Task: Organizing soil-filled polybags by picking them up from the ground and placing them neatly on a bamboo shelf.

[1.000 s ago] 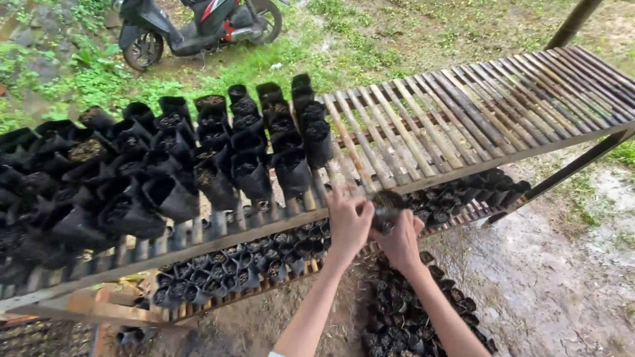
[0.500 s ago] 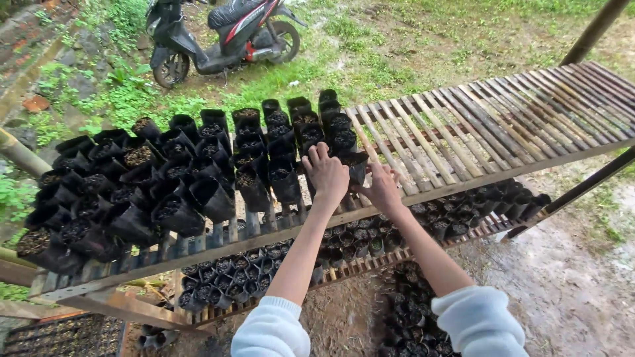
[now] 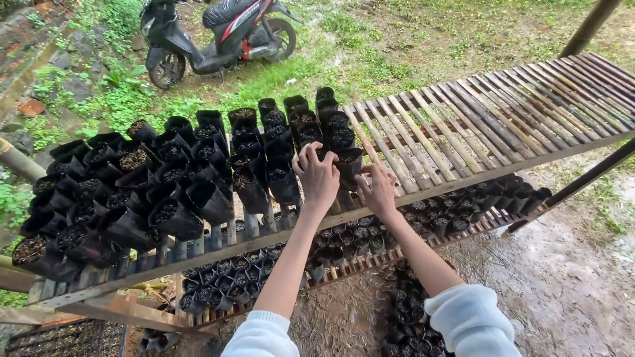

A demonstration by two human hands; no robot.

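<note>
Both my hands rest on one black soil-filled nursery bag (image 3: 348,165) at the front right corner of a cluster of such bags (image 3: 172,192) on a slatted bamboo rack (image 3: 503,125). My left hand (image 3: 317,175) holds the bag's left side, fingers curled over its rim. My right hand (image 3: 378,188) presses its right side near the rack's front edge. The bag stands upright on the slats.
The rack's right half is bare slats. A lower shelf (image 3: 423,225) holds many more small black bags, and others lie on the ground (image 3: 410,324). A parked motor scooter (image 3: 218,33) stands on grass behind the rack. A post (image 3: 589,26) rises at top right.
My hands rose from the lower shelf with a bag and moved up onto the top rack, where the bag now stands beside the cluster.
</note>
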